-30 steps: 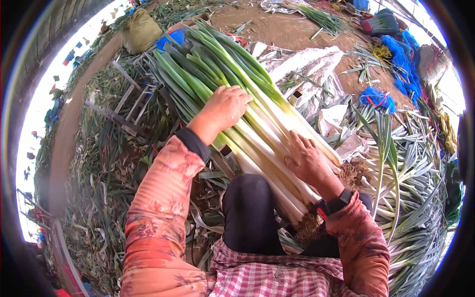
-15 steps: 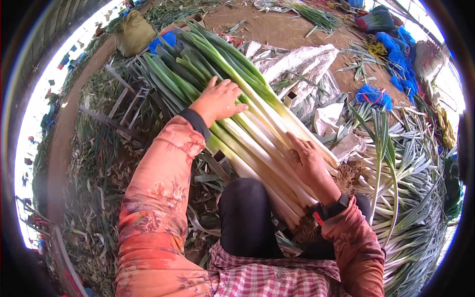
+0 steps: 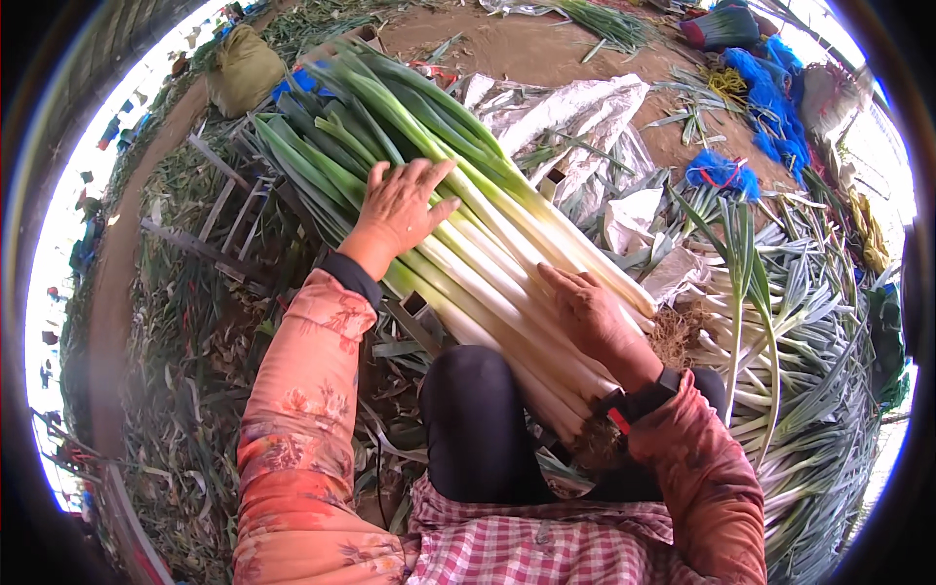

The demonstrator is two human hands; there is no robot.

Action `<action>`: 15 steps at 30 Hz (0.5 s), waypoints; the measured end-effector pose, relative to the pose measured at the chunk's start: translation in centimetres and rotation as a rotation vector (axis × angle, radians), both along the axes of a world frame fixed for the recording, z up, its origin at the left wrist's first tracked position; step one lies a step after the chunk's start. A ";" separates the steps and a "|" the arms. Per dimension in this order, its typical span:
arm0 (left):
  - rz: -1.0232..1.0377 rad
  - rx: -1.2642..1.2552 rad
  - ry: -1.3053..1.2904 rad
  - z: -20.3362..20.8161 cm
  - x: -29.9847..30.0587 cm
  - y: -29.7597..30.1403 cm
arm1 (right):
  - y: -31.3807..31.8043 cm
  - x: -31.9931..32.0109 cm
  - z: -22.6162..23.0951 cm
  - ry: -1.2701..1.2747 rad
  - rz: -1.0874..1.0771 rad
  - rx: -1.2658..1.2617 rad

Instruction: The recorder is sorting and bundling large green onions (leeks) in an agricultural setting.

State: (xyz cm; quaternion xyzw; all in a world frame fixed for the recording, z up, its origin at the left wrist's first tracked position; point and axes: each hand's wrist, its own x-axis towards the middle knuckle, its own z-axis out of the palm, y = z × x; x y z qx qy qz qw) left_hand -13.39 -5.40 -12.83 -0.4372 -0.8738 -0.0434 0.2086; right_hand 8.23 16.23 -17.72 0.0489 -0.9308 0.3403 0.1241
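A thick bundle of long leeks [image 3: 487, 244] lies slantwise in front of me, green leaves at the far left, white stalks and roots near my knee. My left hand [image 3: 402, 207] rests flat on the bundle where green turns white, fingers spread. Near the root end, my right hand [image 3: 590, 312] presses palm down on the white stalks. Neither hand grips anything. Under the bundle stands a metal frame rack [image 3: 234, 219].
More loose leeks [image 3: 780, 390] are heaped at my right. White plastic sheeting [image 3: 575, 112] lies beyond the bundle. Blue twine bundles [image 3: 721, 174] sit on the bare earth at the back right. A green sack [image 3: 244, 70] stands far left. Leaf trimmings cover the ground at left.
My left hand has slid further up the bundle toward the green leaves and spread its fingers. My right hand has stayed on the white stalks, shifting only slightly.
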 end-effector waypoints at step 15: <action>-0.041 -0.043 0.018 -1.4 0.1 1.0 | 2.5 2.6 0.8 -0.019 -0.047 -0.292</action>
